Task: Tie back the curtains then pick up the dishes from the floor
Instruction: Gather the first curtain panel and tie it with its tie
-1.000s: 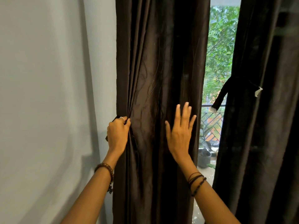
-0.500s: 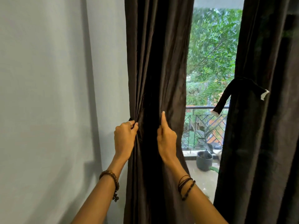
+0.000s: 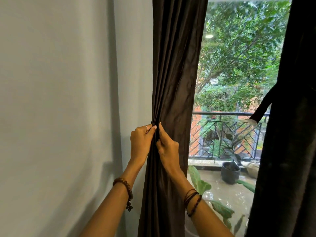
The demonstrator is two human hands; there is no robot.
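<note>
head view | left curtain (image 3: pixel 174 82) hangs bunched beside the wall (image 3: pixel 59 100), right curtain (image 3: pixel 294 134) already tied | cloth looks soft, limp, likely slippery: take it at the gathered waist | your left hand (image 3: pixel 140 142) and right hand (image 3: pixel 166 147) both pinch its folds, wrists raised, knuckles nearly touching | dishes not visible
</note>
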